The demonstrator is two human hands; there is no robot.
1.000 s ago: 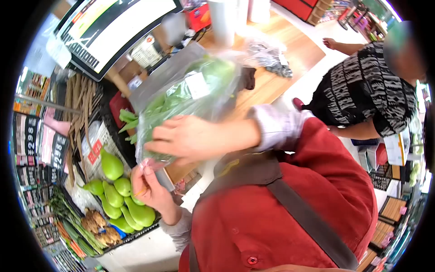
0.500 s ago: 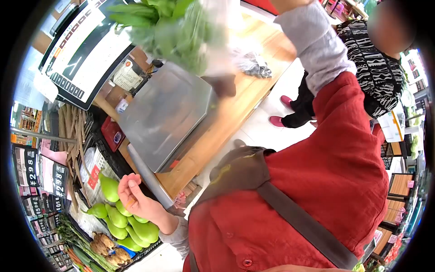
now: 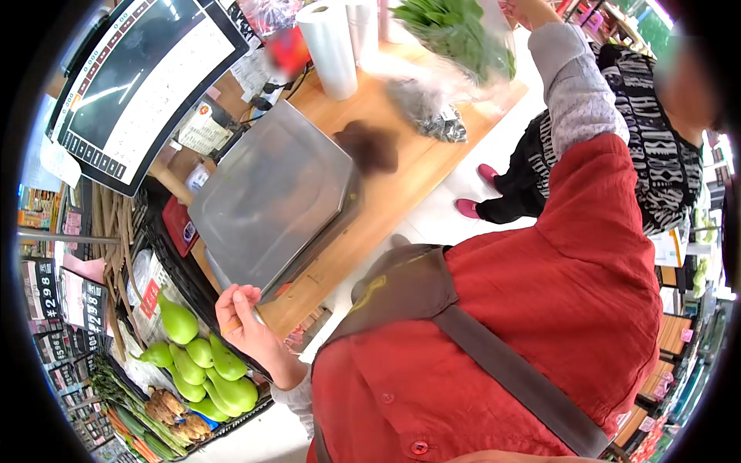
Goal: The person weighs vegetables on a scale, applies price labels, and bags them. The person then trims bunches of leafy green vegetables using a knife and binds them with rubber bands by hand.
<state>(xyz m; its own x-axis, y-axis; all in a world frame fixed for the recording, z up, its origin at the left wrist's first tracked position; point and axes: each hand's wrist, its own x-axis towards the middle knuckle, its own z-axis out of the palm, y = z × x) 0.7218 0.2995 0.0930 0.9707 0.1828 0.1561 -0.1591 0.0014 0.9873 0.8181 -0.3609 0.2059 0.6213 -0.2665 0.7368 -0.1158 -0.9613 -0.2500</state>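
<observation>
Bright shop all round, a wooden counter (image 3: pixel 432 160) running away across the view, and we pick it up close in. Nearest comes the person's red top (image 3: pixel 478 324), and just beyond it the left hand (image 3: pixel 248 328), fingers loosely curled, nothing visible in it, poised by the near corner of a metal plate (image 3: pixel 270 185). Beside that hand, a heap of pale green gourds (image 3: pixel 185 364) fills the crate. Across the plate now: bare metal, then a dark, blurred object (image 3: pixel 376 147) just past its edge, too smeared to name. Further out, a clear bag with dark contents (image 3: pixel 428 112) sits near the counter's edge, and a white roll (image 3: pixel 329 50) stands upright on the wood.

And there's the action, out at the top edge! Leafy greens in clear plastic (image 3: pixel 455 35), right at the far end, with the right hand (image 3: pixel 532 11) beside the wrap. That hand is partly cut off, so how its fingers close I cannot tell. Good handling here, I'd judge, means gathering the plastic firmly, sparing the leaves any squeeze, and clearing the neighbouring bag. Beyond the sleeve stands another person (image 3: pixel 637 131) in a patterned top.
</observation>
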